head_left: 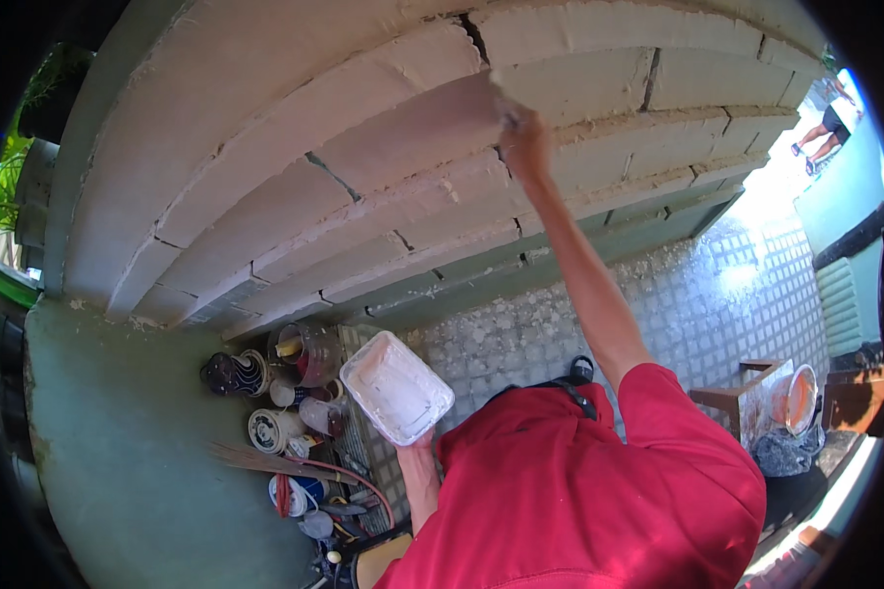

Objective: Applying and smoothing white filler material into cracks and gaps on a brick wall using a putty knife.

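My right arm reaches up to the block wall [393,128], and my right hand [526,145] is closed round a small putty knife [504,101]. The knife's tip meets the wall near a dark vertical joint; its blade is small and partly blurred. Low on the left, my left hand [418,459] holds a white rectangular tub [446,401] by its near end, and most of its fingers are hidden beneath. White paste [393,388] coats the tub's floor and sides. Pale material covers many of the blocks, while dark gaps show between several of them.
Buckets [275,430], clear containers [309,353], a broom [265,459] and a hose crowd the left corner beside a green wall [147,422]. Spattered tiles [678,294] cover the floor. To the right stand a stool [742,393] and an orange-stained bucket [796,398]. A person [833,123] stands far right.
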Tool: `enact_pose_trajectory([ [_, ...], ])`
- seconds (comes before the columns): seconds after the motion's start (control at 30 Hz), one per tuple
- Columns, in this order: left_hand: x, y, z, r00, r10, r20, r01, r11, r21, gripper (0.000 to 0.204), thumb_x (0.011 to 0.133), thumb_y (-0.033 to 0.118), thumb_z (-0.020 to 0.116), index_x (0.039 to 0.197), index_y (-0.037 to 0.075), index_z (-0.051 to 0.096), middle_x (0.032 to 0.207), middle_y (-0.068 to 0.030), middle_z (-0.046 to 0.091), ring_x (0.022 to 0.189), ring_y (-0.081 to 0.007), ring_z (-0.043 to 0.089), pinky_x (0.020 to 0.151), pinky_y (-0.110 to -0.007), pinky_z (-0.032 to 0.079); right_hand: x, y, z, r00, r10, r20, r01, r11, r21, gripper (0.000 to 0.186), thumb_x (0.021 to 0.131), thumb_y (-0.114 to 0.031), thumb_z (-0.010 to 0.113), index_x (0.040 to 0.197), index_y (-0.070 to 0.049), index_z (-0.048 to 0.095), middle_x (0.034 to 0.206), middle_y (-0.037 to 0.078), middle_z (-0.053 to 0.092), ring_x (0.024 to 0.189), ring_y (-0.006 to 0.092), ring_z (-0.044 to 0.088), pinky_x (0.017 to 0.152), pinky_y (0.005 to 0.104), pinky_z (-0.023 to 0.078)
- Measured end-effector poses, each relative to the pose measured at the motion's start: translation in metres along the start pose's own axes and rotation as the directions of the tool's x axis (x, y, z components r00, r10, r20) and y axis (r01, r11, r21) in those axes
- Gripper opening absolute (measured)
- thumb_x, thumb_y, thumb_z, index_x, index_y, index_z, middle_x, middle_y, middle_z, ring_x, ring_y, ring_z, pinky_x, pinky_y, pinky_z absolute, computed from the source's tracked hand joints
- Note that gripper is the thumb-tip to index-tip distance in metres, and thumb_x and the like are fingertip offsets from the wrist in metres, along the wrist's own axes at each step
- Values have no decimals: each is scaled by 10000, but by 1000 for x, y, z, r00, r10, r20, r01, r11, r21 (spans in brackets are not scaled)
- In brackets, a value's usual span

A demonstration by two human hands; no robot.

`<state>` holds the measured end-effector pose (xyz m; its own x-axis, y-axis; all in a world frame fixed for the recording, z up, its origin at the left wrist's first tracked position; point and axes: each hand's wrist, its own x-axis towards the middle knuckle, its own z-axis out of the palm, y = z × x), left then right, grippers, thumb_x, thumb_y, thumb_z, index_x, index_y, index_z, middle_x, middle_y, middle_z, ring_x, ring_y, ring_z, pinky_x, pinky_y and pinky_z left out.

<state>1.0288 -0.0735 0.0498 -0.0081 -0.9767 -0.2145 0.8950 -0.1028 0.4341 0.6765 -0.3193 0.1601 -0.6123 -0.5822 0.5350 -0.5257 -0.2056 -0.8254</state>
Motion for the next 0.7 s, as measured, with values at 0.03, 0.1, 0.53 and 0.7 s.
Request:
enact_pose_trajectory([
  [0.03, 1, -1, -1, 1000, -16, 6, 16, 1000, 4, 552, 1009, 505, 424, 1450, 177, 467, 1415, -59, 558, 1202, -305, 598, 1015, -513, 498, -4, 4, 10, 998, -57, 5, 57, 998, -6, 411, 768, 17, 557, 1152, -33, 694, 932, 277, 671, 897, 441, 653, 793, 469, 514],
  [0.1, 6, -2, 1, 1000, -14, -16, 14, 1000, 2, 545, 1010, 503, 425, 1445, 179, 474, 1411, -60, 562, 1201, -301, 600, 1011, -513, 502, -11, 1, 21, 994, -110, 11, 111, 994, -13, 465, 751, 35, 550, 1188, -49, 686, 966, 278, 671, 915, 436, 655, 804, 465, 515],
  [0.53, -8, 15, 8, 1000, 8, 30, -6, 998, -67, 533, 1007, 492, 442, 1414, 155, 513, 1381, -68, 593, 1203, -297, 606, 1014, -539, 491, 45, 62, -52, 978, 31, -208, -44, 997, -62, 426, 830, 14, 517, 1227, -13, 668, 982, 213, 733, 829, 224, 716, 719, 343, 519],
  [0.7, -5, 15, 16, 999, 38, 8, -38, 999, -16, 534, 1006, 490, 444, 1412, 151, 517, 1385, -74, 589, 1201, -303, 606, 1037, -528, 476, -4, 29, 19, 977, -140, -159, 113, 980, -166, 322, 822, 4, 543, 1085, -19, 727, 722, 238, 655, 633, 369, 661, 609, 447, 500],
])
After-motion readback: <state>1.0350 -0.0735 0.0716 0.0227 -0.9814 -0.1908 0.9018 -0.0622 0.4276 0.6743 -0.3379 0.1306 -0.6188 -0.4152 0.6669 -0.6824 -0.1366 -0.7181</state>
